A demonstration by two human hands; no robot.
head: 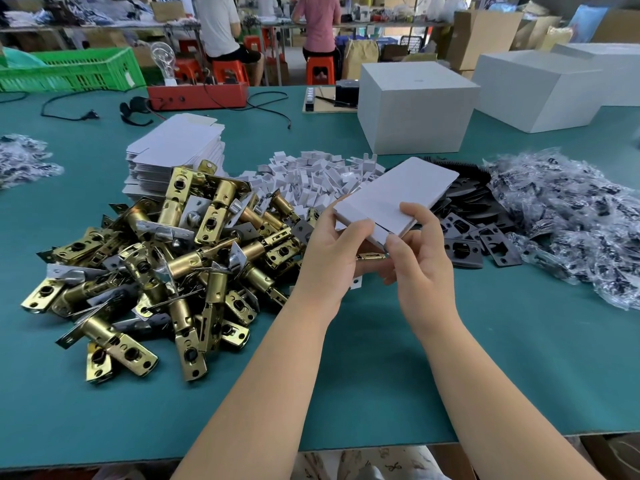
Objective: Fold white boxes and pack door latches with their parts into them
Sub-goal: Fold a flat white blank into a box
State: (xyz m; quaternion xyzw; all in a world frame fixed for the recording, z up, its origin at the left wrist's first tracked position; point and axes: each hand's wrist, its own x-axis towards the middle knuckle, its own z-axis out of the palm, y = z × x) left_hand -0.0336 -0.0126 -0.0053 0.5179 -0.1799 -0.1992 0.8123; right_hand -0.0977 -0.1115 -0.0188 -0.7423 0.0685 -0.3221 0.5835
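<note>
hands: left (332, 251) and right (420, 251) both grip flat white cardboard box (394, 197) | brass latch (370, 257) underneath

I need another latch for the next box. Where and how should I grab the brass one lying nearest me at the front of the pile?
Grip the brass latch by its round tube, coming from above with thumb and fingers across it. The tube lies exposed on top of the pile, angled across the green table; its flat plates look thin-edged, likely awkward.
</note>
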